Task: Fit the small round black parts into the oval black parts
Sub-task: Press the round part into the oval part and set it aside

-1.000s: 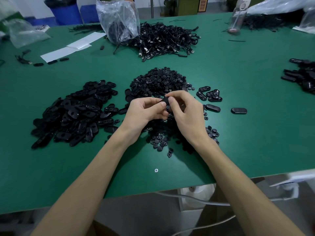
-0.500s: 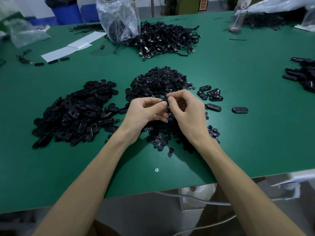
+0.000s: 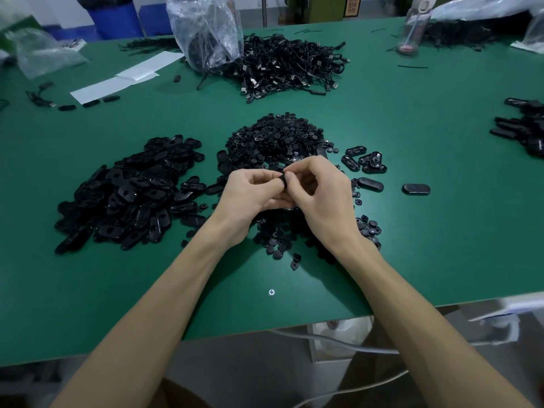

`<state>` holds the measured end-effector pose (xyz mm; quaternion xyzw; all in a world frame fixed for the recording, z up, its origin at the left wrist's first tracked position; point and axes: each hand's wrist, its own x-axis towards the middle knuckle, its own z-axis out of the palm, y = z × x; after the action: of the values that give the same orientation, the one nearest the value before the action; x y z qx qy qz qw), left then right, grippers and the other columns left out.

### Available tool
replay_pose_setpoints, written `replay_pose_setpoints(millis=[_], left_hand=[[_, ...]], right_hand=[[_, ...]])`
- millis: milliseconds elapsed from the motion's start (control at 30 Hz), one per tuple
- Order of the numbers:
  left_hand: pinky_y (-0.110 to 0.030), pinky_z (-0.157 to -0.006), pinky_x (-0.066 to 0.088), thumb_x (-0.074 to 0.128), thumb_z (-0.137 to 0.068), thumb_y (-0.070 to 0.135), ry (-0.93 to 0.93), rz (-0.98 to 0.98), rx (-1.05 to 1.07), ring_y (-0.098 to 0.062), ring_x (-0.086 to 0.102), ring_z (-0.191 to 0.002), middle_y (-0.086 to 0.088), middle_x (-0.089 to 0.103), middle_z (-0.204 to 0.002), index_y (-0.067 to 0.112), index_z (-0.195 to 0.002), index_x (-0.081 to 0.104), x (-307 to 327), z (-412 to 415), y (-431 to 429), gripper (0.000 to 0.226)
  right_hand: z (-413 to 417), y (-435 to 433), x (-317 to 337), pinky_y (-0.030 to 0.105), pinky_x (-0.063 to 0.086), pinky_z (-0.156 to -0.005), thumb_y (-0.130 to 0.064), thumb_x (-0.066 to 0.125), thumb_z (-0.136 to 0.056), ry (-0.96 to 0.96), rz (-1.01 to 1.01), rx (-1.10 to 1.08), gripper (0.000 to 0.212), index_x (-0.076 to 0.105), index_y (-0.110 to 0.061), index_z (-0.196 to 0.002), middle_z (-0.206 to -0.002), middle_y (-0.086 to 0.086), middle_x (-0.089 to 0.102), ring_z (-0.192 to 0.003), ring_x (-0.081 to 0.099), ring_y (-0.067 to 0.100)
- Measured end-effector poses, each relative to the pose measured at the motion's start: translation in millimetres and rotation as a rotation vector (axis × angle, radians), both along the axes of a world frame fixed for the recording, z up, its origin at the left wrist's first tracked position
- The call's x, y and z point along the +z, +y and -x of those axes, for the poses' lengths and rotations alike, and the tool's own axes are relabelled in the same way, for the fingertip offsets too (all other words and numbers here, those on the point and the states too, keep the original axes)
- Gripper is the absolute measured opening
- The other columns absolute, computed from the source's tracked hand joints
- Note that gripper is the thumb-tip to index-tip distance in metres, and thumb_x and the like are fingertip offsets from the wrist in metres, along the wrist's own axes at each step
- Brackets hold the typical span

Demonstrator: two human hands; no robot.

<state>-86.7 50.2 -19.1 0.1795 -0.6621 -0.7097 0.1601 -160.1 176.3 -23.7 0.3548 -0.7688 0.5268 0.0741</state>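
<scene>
My left hand and my right hand meet above the middle of the green table. Together they pinch one black part between thumbs and forefingers; most of it is hidden by the fingers. Behind and under the hands lies a heap of small round black parts. A big pile of oval black parts lies to the left. A few oval parts sit right of the hands, with two more ovals lying apart further right.
A tangle of black cables and a clear plastic bag lie at the back. White paper strips sit at the back left. More black parts lie at the right edge. A screw head shows near the table's front edge.
Both hands stay together on the part with only small finger shifts. The piles have not moved.
</scene>
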Motion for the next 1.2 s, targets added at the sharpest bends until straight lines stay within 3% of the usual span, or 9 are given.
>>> replay_pose_setpoints(millis=[367,500,633,833,933,1033,1200], left_hand=[[-0.029,-0.071,0.062,0.06,-0.096,-0.008,-0.003,-0.026,0.003,-0.024,0.075,-0.072,-0.018,0.076,-0.081,-0.002,-0.09,0.074,2.6,-1.4,-3.9,0.016],[-0.029,-0.076,0.062,0.066,-0.096,-0.003,0.023,-0.04,-0.031,-0.026,0.076,-0.08,-0.022,0.076,-0.09,-0.004,-0.101,0.075,1.2,-3.9,-8.8,0.01],[-0.03,-0.08,0.062,0.071,-0.095,0.002,0.052,-0.059,-0.065,-0.025,0.077,-0.085,-0.021,0.077,-0.096,-0.006,-0.112,0.074,1.1,-5.4,-11.6,0.02],[-0.033,-0.078,0.062,0.07,-0.096,0.001,0.056,0.028,-0.024,-0.027,0.074,-0.08,-0.029,0.075,-0.094,-0.007,-0.11,0.074,-0.7,-2.4,-10.0,0.017],[-0.032,-0.076,0.063,0.071,-0.096,0.002,0.061,0.09,0.001,-0.026,0.076,-0.078,-0.02,0.077,-0.088,-0.004,-0.109,0.075,-1.0,-2.0,-8.9,0.016],[-0.034,-0.08,0.064,0.071,-0.097,0.007,0.092,0.174,0.027,-0.026,0.078,-0.09,-0.016,0.078,-0.101,0.0,-0.118,0.072,1.7,-1.9,-12.2,0.022],[-0.019,-0.095,0.053,0.054,-0.104,0.001,-0.061,0.693,0.479,-0.011,0.068,-0.105,-0.006,0.07,-0.12,0.008,-0.123,0.07,6.2,-8.0,-36.8,0.026]], right_hand=[[-0.1,-0.8,-1.0,0.011,0.045,-0.069,-0.01,0.071,-0.094,0.065,0.013,-0.002,0.002,0.073,-0.009,-0.093,-0.087,0.001,0.068,-0.076,0.059,0.008],[1.3,0.2,-0.9,0.017,0.048,-0.07,-0.011,0.07,-0.095,0.025,0.046,-0.006,0.003,0.072,-0.01,-0.094,-0.087,-0.001,0.068,-0.076,0.061,0.008],[2.2,1.4,-0.3,0.022,0.049,-0.071,-0.013,0.068,-0.097,-0.028,0.087,-0.033,0.004,0.071,-0.015,-0.095,-0.087,-0.003,0.067,-0.078,0.061,0.009],[1.1,1.5,1.2,0.026,0.051,-0.072,-0.012,0.068,-0.097,-0.03,0.07,-0.029,0.004,0.072,-0.012,-0.096,-0.087,-0.002,0.068,-0.077,0.062,0.01],[1.5,2.0,2.0,0.024,0.05,-0.074,-0.012,0.068,-0.097,-0.052,0.068,-0.026,0.005,0.073,-0.012,-0.098,-0.089,-0.002,0.069,-0.079,0.063,0.01],[5.9,3.4,4.3,0.023,0.05,-0.074,-0.013,0.067,-0.098,-0.089,0.102,-0.07,0.008,0.074,-0.013,-0.102,-0.09,-0.003,0.071,-0.079,0.064,0.01],[24.0,11.9,7.1,0.03,0.056,-0.064,-0.013,0.062,-0.101,-0.312,0.302,-0.286,0.009,0.071,-0.014,-0.102,-0.086,0.001,0.074,-0.072,0.072,0.009]])
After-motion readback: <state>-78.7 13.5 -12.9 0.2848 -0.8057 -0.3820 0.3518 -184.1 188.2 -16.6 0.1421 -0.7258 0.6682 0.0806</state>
